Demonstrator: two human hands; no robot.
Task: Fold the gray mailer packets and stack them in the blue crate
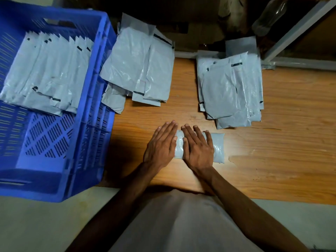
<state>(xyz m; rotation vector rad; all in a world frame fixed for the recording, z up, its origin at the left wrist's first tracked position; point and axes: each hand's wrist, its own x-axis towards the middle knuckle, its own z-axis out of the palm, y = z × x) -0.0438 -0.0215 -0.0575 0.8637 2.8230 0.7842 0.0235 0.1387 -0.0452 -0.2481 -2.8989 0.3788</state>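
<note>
Hands flat: my left hand (pixel 160 144) and right hand (pixel 197 147) press a folded gray packet (pixel 217 148) onto the bench (pixel 272 160). I judge it light, soft and slippery; I would pinch it by its folded edges.

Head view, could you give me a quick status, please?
Left hand, right hand flat, pressing folded packet. Blue crate part filled. Nothing in the way.

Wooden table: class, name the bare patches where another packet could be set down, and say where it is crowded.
Bare wood lies right of the folded packet, below the right pile, and in a strip between that pile and the middle pile. The blue crate has bare floor near its front. Crowded: the table's far edge and the spot beneath the left hand and right hand.
</note>
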